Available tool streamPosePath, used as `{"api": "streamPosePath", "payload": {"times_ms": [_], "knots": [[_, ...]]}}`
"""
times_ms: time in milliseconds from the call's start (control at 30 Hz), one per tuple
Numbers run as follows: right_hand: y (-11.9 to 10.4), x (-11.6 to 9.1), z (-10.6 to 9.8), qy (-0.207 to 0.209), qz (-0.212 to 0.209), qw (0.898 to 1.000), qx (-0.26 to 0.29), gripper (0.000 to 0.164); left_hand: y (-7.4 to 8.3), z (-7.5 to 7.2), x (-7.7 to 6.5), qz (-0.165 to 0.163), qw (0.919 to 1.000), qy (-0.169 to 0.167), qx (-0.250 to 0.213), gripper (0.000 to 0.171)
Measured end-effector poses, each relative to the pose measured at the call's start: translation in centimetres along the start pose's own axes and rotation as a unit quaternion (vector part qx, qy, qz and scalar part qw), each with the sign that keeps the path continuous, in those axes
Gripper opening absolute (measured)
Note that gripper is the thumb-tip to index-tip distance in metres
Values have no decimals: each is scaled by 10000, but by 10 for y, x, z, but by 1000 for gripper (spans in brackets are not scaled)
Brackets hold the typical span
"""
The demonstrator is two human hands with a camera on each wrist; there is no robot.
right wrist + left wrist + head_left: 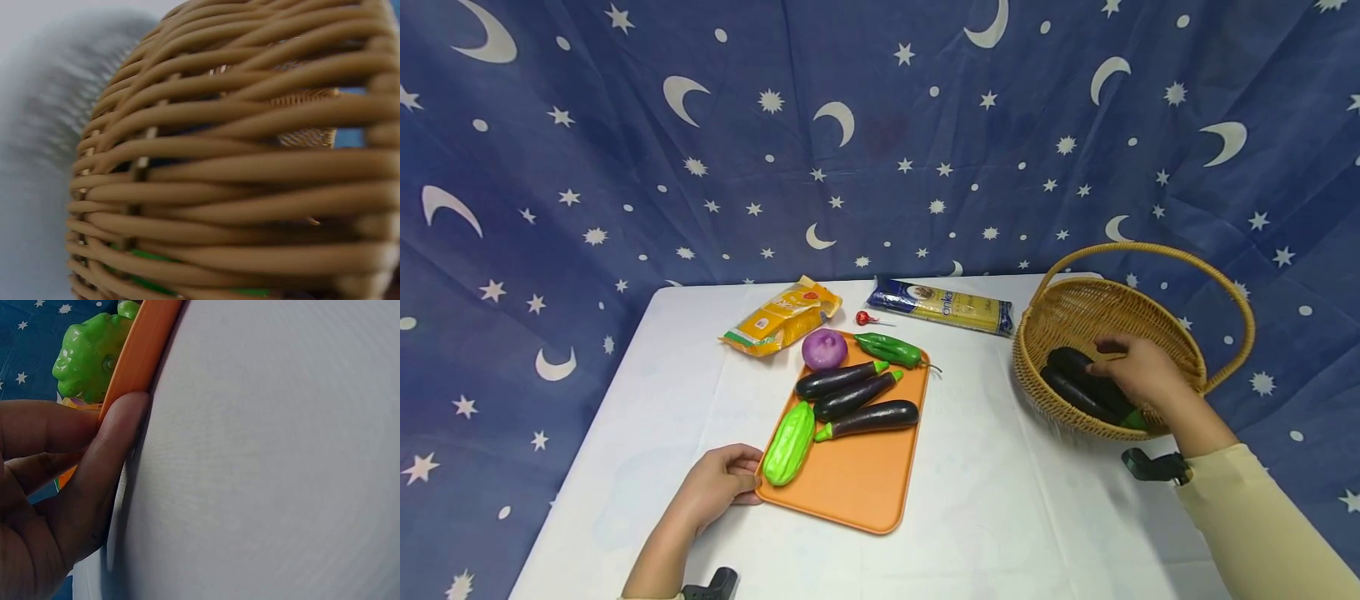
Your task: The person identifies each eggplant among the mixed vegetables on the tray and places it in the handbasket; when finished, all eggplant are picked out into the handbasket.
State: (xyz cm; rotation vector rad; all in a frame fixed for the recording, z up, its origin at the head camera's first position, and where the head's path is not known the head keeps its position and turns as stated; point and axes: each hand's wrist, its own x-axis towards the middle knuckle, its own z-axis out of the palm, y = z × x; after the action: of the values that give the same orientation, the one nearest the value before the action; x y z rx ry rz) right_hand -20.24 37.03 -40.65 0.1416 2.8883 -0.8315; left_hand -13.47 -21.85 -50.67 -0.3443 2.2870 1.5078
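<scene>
My left hand (721, 483) pinches the near left corner of an orange tray (857, 500) between thumb and fingers; the left wrist view shows the thumb against its rim (147, 350). On the tray lie a bright green bumpy gourd (789, 443), three eggplants (876, 418), a purple onion (824, 349) and a green chili pepper (889, 350). My right hand (1138, 371) is inside a wicker basket (1037, 379), over dark eggplants (1078, 397), with thumb and fingers apart and nothing seen between them. The basket wall (250, 162) hides this hand in the right wrist view.
Behind the tray lie a yellow-orange packet (786, 317), a red lollipop (865, 318) and a blue and yellow pasta pack (943, 306). The basket's tall handle (1150, 247) arches over its opening. A blue star-and-moon cloth (880, 167) hangs behind the white table (985, 517).
</scene>
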Motion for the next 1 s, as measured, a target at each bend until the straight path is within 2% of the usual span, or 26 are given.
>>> {"api": "streamPosePath", "payload": {"times_ms": [267, 700, 1000], "knots": [[-14, -6, -9, 106, -63, 9999, 14, 65, 0, 0, 0, 38, 10000, -26, 20, 37], [-35, -8, -11, 339, -328, 9989, 72, 62, -1, -1, 0, 47, 10000, -5, -3, 37], [-58, -15, -14, 386, -415, 9976, 393, 64, 0, -1, 1, 45, 10000, -23, -2, 37]]}}
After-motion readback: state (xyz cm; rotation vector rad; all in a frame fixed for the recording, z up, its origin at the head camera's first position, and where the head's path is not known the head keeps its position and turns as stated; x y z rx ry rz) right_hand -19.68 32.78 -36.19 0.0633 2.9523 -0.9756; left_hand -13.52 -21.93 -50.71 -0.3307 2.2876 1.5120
